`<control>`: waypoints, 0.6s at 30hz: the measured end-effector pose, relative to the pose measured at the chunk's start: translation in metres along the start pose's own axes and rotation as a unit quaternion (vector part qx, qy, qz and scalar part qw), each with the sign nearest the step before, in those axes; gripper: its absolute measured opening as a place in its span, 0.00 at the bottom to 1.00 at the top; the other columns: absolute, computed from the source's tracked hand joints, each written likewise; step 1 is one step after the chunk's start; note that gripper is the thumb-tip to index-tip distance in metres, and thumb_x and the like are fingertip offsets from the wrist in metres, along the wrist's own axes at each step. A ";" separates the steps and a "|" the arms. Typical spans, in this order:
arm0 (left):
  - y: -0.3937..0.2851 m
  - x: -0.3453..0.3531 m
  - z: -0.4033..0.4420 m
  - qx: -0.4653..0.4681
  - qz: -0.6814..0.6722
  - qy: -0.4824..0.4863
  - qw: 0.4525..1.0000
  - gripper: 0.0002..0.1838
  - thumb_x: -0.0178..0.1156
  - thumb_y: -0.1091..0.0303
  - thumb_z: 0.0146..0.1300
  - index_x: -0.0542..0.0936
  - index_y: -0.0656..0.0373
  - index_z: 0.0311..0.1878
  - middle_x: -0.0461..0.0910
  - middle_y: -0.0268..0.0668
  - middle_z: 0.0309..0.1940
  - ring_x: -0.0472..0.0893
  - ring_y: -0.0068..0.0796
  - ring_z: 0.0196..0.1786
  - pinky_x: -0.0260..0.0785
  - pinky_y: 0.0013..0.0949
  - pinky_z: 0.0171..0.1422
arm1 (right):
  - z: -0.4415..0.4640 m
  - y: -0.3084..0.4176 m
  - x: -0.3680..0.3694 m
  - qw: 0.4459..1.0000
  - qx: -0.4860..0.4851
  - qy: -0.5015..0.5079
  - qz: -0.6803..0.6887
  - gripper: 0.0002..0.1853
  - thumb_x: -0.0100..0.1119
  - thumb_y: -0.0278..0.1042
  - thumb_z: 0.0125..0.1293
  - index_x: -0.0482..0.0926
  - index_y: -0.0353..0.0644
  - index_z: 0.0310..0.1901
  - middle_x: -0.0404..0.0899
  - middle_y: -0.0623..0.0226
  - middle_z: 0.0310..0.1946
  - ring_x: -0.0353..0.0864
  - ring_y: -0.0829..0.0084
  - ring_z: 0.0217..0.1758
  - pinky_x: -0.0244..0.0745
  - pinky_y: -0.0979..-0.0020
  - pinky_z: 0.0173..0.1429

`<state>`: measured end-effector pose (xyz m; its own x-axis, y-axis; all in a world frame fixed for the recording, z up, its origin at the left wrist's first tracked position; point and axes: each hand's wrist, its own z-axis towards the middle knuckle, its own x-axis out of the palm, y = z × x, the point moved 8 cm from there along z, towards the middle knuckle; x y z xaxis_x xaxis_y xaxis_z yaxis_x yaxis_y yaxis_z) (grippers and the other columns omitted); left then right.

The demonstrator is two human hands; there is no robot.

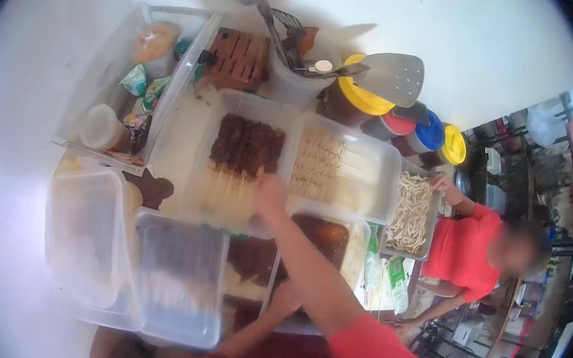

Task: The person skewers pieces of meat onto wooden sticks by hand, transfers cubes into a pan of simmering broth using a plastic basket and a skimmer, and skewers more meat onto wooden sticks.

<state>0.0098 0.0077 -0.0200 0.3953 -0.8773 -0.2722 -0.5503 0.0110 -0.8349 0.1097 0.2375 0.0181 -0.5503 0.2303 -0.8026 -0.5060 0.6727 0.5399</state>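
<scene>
My right hand (270,197) is over the right side of a clear plastic box (202,170). Its fingers look closed on a skewer at the end of a row of dark, glazed meat skewers (248,145), whose bare sticks point toward me. Lower down, my left hand (287,296) is beside a tray of brown sauce (326,235). My right forearm partly covers that tray, and the left fingers are too blurred to read. Another clear box (374,178) adjoining the first holds pale skewers (319,163).
Stacked clear containers (179,272) stand at the left near a white bin (185,63) of packets. Behind are a utensil tub (296,89) and yellow-lidded jars (365,98). At right, a person in red (464,247) touches a tray of pale, curled pieces (410,209).
</scene>
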 end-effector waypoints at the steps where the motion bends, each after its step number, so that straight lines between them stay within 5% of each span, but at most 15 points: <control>1: 0.002 0.002 -0.001 0.002 0.004 0.008 1.000 0.20 0.50 0.60 0.60 0.72 0.62 0.52 0.75 0.53 0.46 0.73 0.53 0.50 0.66 0.46 0.53 | 0.006 0.007 0.003 1.000 0.007 -0.003 0.000 0.12 0.53 0.36 0.56 0.78 0.35 0.31 0.79 0.49 0.32 0.79 0.52 0.38 0.74 0.56 0.42; 9: -0.001 0.012 -0.002 0.002 0.082 0.058 0.995 0.21 0.50 0.62 0.61 0.69 0.63 0.54 0.72 0.53 0.49 0.71 0.51 0.54 0.64 0.44 0.57 | 0.027 -0.010 0.071 0.996 0.025 0.072 -0.042 0.13 0.48 0.32 0.60 0.74 0.33 0.41 0.78 0.48 0.34 0.78 0.52 0.41 0.72 0.55 0.44; 11: 0.006 0.015 -0.004 0.001 0.104 0.061 0.993 0.21 0.50 0.63 0.61 0.69 0.63 0.55 0.72 0.53 0.50 0.70 0.51 0.55 0.63 0.44 0.58 | 0.002 0.030 0.037 0.995 -0.101 0.016 0.019 0.12 0.48 0.32 0.59 0.75 0.32 0.39 0.78 0.46 0.34 0.79 0.51 0.38 0.73 0.54 0.41; 12: 0.010 0.018 -0.006 -0.002 0.120 0.074 0.990 0.21 0.50 0.63 0.61 0.68 0.64 0.55 0.71 0.53 0.50 0.70 0.51 0.55 0.63 0.44 0.59 | -0.015 0.044 0.037 0.973 -0.180 0.125 -0.073 0.12 0.47 0.33 0.60 0.75 0.31 0.36 0.77 0.44 0.33 0.78 0.51 0.38 0.72 0.54 0.38; 13: 0.012 0.022 -0.009 -0.008 0.132 0.084 0.988 0.21 0.50 0.63 0.61 0.68 0.64 0.56 0.71 0.53 0.51 0.70 0.50 0.55 0.63 0.43 0.59 | -0.028 0.035 0.029 0.983 -0.050 0.179 -0.007 0.12 0.47 0.33 0.61 0.75 0.31 0.36 0.76 0.44 0.33 0.78 0.53 0.40 0.73 0.58 0.39; 17: 0.009 0.014 0.003 -0.012 0.198 0.094 0.976 0.22 0.49 0.65 0.61 0.67 0.65 0.57 0.70 0.53 0.52 0.69 0.50 0.57 0.62 0.42 0.61 | -0.156 0.004 -0.113 0.950 -0.245 -0.055 0.186 0.09 0.50 0.32 0.60 0.76 0.38 0.39 0.76 0.51 0.35 0.77 0.54 0.39 0.73 0.62 0.44; 18: 0.008 0.016 0.005 -0.014 0.214 0.096 0.972 0.22 0.49 0.65 0.61 0.67 0.65 0.57 0.70 0.53 0.53 0.68 0.49 0.58 0.61 0.42 0.62 | -0.176 -0.052 -0.128 0.973 -0.164 -0.061 0.152 0.12 0.51 0.30 0.59 0.74 0.40 0.45 0.74 0.53 0.39 0.75 0.56 0.42 0.72 0.62 0.45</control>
<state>0.0148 -0.0037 -0.0335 -0.0170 -0.8682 -0.4960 -0.6555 0.3842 -0.6501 0.0896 0.0495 0.1372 -0.6351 0.4786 -0.6063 -0.5281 0.3038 0.7929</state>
